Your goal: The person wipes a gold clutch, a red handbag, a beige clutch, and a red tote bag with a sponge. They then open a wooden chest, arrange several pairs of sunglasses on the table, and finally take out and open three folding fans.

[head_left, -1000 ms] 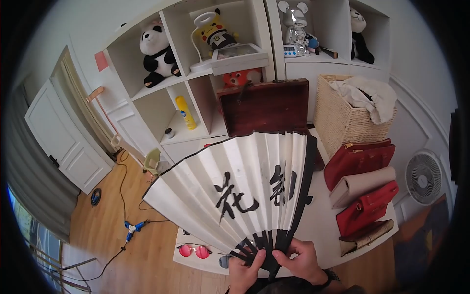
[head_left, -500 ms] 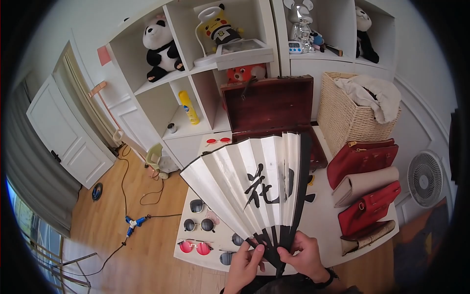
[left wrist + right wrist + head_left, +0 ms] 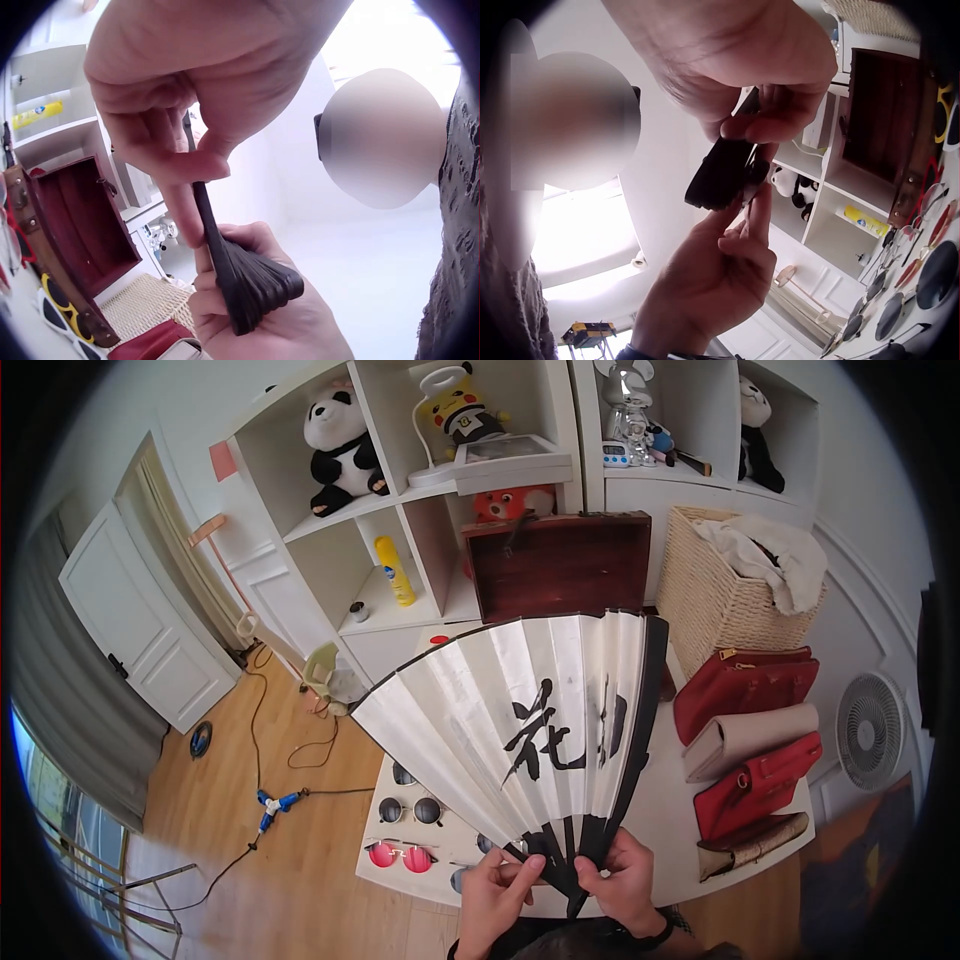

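A white folding fan (image 3: 470,730) with black ribs and brush-written characters is spread out in front of me in the head view. Near its base, my left hand (image 3: 500,890) pinches the black ribs on the left between thumb and fingers. My right hand (image 3: 622,885) grips the bunched ribs and dark outer guard (image 3: 640,730) on the right. Pleats on that side are gathered close, hiding most of the second character. From below, the left wrist view shows the stacked rib ends (image 3: 259,289) against the right palm.
Sunglasses (image 3: 410,810) lie on the white table (image 3: 660,840) left of the fan. Several bags (image 3: 750,690) line its right side. Behind stand an open dark-red case (image 3: 560,570), a wicker basket (image 3: 725,585) and white shelves with plush toys. A cable (image 3: 275,810) crosses the floor.
The fan has shifted to the right, and its right-hand pleats have drawn together, folding most of the second character out of sight. Both hands keep hold near the base.
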Tool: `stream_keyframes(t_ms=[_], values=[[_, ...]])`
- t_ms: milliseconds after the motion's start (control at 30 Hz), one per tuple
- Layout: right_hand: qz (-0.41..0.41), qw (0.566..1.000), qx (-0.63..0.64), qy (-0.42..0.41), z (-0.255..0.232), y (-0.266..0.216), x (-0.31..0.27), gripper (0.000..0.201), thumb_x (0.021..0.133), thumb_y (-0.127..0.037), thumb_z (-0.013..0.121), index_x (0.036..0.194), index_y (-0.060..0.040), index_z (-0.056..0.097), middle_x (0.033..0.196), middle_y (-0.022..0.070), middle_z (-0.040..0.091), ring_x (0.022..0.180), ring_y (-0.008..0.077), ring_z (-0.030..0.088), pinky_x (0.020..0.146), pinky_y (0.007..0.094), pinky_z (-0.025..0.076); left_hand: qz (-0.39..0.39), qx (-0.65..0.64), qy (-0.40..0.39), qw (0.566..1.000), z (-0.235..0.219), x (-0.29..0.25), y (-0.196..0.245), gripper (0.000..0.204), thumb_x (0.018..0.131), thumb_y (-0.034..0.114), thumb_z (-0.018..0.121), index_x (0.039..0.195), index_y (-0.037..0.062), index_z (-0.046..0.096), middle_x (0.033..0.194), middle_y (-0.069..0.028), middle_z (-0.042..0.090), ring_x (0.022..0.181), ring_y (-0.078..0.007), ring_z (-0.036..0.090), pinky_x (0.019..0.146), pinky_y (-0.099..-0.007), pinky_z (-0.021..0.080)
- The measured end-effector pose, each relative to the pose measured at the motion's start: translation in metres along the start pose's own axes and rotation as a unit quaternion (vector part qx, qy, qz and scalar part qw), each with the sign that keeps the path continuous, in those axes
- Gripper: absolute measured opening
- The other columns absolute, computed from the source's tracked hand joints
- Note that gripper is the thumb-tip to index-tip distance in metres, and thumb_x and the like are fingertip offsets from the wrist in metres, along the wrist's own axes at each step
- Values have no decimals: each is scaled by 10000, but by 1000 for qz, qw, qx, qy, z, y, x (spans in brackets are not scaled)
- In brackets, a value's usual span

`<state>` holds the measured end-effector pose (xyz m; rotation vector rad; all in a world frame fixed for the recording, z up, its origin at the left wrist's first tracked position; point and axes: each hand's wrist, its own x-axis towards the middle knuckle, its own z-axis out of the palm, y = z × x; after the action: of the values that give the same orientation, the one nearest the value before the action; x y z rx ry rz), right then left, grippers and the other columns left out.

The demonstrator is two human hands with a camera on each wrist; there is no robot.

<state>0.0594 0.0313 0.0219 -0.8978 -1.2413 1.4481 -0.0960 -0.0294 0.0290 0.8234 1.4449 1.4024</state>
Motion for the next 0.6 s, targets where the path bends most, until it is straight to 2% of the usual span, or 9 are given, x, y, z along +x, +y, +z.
stream_keyframes(t_ms=[167, 233, 333, 400, 500, 600], values=[[-13, 994, -94, -47, -11, -7, 3, 187, 811, -53, 767, 912, 29, 633, 698, 43, 697, 570, 47, 613, 517, 194, 465, 18, 27, 6, 999, 3, 2, 2, 246, 923, 111, 700, 1077, -41, 583, 699, -102, 699, 524, -99, 607, 459, -219, 435], [-14, 991, -119, -61, -15, -6, 4, 176, 815, -65, 771, 898, 28, 646, 677, 41, 692, 553, 46, 607, 509, 194, 463, 26, 42, 17, 999, 6, 3, -3, 257, 929, 177, 703, 1055, -23, 602, 704, -83, 724, 517, -47, 580, 470, -197, 431], [-25, 984, -155, -81, -14, -8, 2, 194, 810, -93, 782, 929, 17, 675, 638, 47, 673, 512, 59, 600, 484, 201, 450, 28, 99, 8, 995, 8, 2, 4, 262, 919, 132, 710, 1081, -40, 597, 680, -88, 700, 511, -78, 586, 458, -219, 428], [-106, 944, -292, -109, -12, -16, 0, 237, 792, -114, 796, 974, -6, 690, 641, 64, 658, 489, 84, 602, 461, 218, 443, 34, 122, 10, 992, 9, 2, 7, 255, 920, 134, 708, 1083, -33, 603, 682, -85, 704, 506, -74, 582, 459, -220, 430], [-119, 946, -284, -105, -4, -21, 1, 277, 780, -140, 802, 1008, -27, 694, 650, 59, 642, 466, 117, 592, 451, 244, 444, 56, 160, 5, 986, 11, 2, 0, 238, 921, 135, 703, 1079, -20, 616, 685, -78, 710, 497, -71, 577, 462, -218, 433], [-161, 930, -316, -96, 0, -16, 3, 218, 779, -86, 796, 943, -6, 677, 574, 39, 592, 444, 90, 554, 444, 247, 419, 61, 175, -3, 983, 13, 1, 3, 215, 926, 131, 692, 1068, -15, 626, 686, -70, 714, 499, -79, 591, 470, -215, 444]])
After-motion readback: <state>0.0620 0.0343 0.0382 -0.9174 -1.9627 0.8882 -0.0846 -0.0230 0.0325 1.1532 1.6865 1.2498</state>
